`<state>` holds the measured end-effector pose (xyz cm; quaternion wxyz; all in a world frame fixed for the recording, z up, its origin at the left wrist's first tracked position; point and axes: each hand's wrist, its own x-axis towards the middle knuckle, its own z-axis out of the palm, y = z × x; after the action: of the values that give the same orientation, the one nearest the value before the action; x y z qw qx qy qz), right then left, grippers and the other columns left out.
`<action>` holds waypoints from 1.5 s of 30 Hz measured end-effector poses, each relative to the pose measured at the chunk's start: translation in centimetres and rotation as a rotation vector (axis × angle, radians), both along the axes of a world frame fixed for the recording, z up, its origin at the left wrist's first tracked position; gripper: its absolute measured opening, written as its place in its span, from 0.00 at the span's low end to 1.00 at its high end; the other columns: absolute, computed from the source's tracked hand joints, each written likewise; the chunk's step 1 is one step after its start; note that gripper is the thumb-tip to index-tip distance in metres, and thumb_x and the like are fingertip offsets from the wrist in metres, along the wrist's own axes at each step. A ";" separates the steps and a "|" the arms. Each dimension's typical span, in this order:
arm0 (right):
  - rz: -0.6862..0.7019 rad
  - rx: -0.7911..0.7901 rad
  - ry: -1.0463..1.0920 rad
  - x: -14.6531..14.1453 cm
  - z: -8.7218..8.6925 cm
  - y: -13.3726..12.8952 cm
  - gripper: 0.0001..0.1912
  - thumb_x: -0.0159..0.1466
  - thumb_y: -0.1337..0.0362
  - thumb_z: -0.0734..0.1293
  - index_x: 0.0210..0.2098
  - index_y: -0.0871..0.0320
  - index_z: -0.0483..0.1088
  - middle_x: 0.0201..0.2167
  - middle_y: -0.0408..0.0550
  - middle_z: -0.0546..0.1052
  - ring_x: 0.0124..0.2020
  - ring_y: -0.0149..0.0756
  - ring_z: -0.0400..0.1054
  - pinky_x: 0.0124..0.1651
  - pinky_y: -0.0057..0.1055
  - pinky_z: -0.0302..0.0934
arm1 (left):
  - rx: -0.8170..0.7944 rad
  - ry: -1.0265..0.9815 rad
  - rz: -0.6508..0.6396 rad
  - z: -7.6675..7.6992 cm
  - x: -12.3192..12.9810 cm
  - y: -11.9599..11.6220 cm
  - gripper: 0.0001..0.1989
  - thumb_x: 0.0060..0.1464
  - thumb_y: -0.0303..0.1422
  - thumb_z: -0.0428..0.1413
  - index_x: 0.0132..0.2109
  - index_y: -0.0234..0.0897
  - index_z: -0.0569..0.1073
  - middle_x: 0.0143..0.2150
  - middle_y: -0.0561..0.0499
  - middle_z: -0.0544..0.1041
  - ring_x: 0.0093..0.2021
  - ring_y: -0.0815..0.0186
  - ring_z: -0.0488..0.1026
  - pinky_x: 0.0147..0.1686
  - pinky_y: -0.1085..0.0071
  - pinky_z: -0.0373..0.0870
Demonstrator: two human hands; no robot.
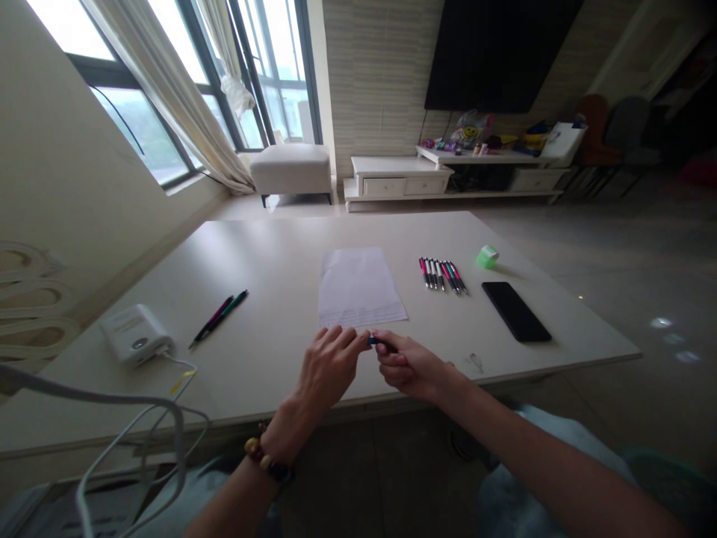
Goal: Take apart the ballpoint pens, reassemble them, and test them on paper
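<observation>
Over the near edge of the table, my left hand and my right hand meet at a dark pen. My right fingers are wrapped round its black part. The left fingertips pinch its bluish end, and most of the pen is hidden in the hands. Just beyond them lies a sheet of white paper with lines of writing near its lower edge. Right of the paper, several pens with pink, white and green barrels lie in a row. Two more pens, one pinkish and one green, rest side by side on the left.
A black phone and a small green-and-white container are on the right of the white table. A small clear item lies near the front edge. At left sits a white device with a cable looping down.
</observation>
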<state>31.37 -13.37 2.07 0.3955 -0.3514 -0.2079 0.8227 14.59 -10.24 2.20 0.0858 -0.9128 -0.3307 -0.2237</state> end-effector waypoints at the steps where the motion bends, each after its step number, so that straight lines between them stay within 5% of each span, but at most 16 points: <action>1: 0.007 0.031 0.003 0.0 0.1 0.0 0.17 0.60 0.56 0.65 0.22 0.60 0.61 0.08 0.30 0.52 0.09 0.18 0.40 0.13 0.19 0.33 | -0.011 -0.005 0.006 0.0 0.0 -0.1 0.11 0.61 0.29 0.45 0.43 0.40 0.72 0.30 0.50 0.73 0.33 0.65 0.66 0.34 0.69 0.57; 11: -0.136 0.325 -0.302 -0.4 0.1 -0.5 0.20 0.56 0.54 0.67 0.17 0.60 0.60 0.07 0.33 0.55 0.09 0.19 0.44 0.14 0.22 0.34 | -0.486 -0.157 0.014 0.7 0.0 -0.7 0.11 0.61 0.37 0.47 0.38 0.42 0.73 0.34 0.53 0.77 0.33 0.68 0.72 0.31 0.74 0.60; 19: -0.472 0.170 -0.397 -2.3 -0.7 0.6 0.25 0.54 0.48 0.66 0.13 0.57 0.56 0.05 0.34 0.52 0.07 0.20 0.43 0.12 0.22 0.33 | -0.080 -0.142 0.092 0.1 0.7 -0.7 0.12 0.62 0.35 0.46 0.48 0.41 0.71 0.32 0.50 0.75 0.34 0.65 0.69 0.35 0.70 0.60; 25: -0.536 0.293 -0.449 -2.4 -1.0 1.4 0.24 0.56 0.51 0.64 0.13 0.55 0.50 0.06 0.33 0.51 0.08 0.20 0.43 0.12 0.22 0.36 | -0.092 -0.075 0.193 0.0 1.3 -1.5 0.13 0.63 0.36 0.43 0.45 0.40 0.72 0.30 0.50 0.74 0.32 0.68 0.69 0.27 0.73 0.56; 30: -0.431 0.363 -0.525 -1.9 -0.8 1.5 0.23 0.59 0.53 0.60 0.13 0.55 0.50 0.08 0.34 0.51 0.09 0.22 0.45 0.13 0.23 0.39 | -0.470 -0.217 0.184 1.0 1.2 -1.7 0.15 0.62 0.38 0.44 0.40 0.39 0.73 0.32 0.52 0.74 0.29 0.69 0.68 0.26 0.74 0.54; 36: -0.300 0.492 -0.725 -1.3 -0.7 0.8 0.25 0.62 0.52 0.58 0.13 0.57 0.53 0.08 0.36 0.54 0.10 0.22 0.47 0.14 0.24 0.41 | -1.398 -0.575 0.002 1.8 0.3 -0.3 0.21 0.55 0.47 0.50 0.34 0.32 0.73 0.19 0.58 0.56 0.19 0.76 0.50 0.17 0.77 0.45; 41: -0.215 0.658 -0.805 -0.7 0.5 0.0 0.28 0.64 0.52 0.56 0.11 0.58 0.54 0.08 0.38 0.56 0.11 0.23 0.48 0.17 0.24 0.45 | -1.964 -0.706 -0.119 1.8 -0.8 -0.2 0.18 0.51 0.47 0.54 0.35 0.34 0.68 0.19 0.62 0.46 0.18 0.77 0.39 0.15 0.79 0.37; 43: -0.159 0.701 -0.810 -0.5 0.9 -0.1 0.28 0.64 0.51 0.56 0.11 0.58 0.55 0.08 0.38 0.56 0.12 0.23 0.48 0.17 0.24 0.45 | -2.085 -0.672 -0.173 1.7 -1.0 -0.2 0.17 0.52 0.46 0.54 0.35 0.34 0.68 0.19 0.63 0.44 0.18 0.77 0.38 0.15 0.79 0.36; 45: -0.167 0.698 -0.811 -0.6 1.0 0.0 0.29 0.64 0.49 0.56 0.11 0.58 0.56 0.08 0.38 0.56 0.12 0.23 0.49 0.18 0.24 0.46 | -1.964 -0.643 -0.154 1.5 -0.9 -0.2 0.18 0.53 0.47 0.52 0.34 0.34 0.69 0.18 0.62 0.46 0.17 0.77 0.40 0.15 0.79 0.39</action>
<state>30.79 -13.38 3.03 0.4407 -0.5036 -0.5764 0.4690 13.70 -10.41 3.71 -0.8033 -0.4964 -0.3156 -0.0935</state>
